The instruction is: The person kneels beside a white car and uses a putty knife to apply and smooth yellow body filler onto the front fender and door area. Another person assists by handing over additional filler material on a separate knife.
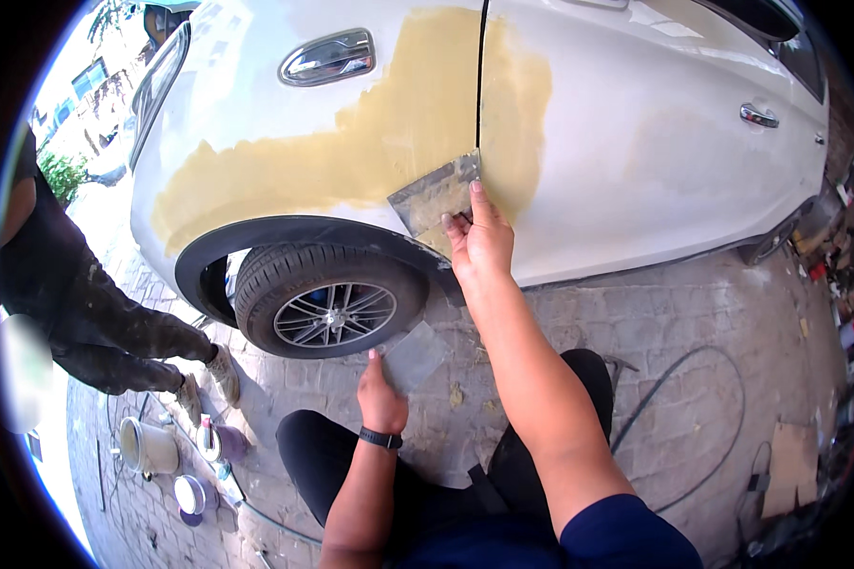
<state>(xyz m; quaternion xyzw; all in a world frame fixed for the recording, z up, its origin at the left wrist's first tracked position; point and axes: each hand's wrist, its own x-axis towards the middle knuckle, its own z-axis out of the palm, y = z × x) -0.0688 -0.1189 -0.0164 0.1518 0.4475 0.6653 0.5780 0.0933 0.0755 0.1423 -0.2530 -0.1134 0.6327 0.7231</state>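
Note:
My right hand (487, 242) grips a thin, flat putty spreader (432, 199) smeared with grey and tan filler. The spreader lies tilted against the white car's (626, 180) fender, just above the back of the wheel arch and beside the door seam. Tan body filler (408, 104) coats the fender in a broad band and crosses the seam onto the door edge. Lower down, in front of the tyre (266, 294), my left hand (381, 398) pinches a thin, greyish, squarish sheet (416, 358) by its edge; it looks see-through.
A person (95, 294) in dark clothes stands at the left, near the front of the car. Beside their shoes are a bucket (150, 446), a tin (226, 444) and a small tub (194, 493). A hose (731, 356) loops over the paving at right, near a cardboard piece (792, 465).

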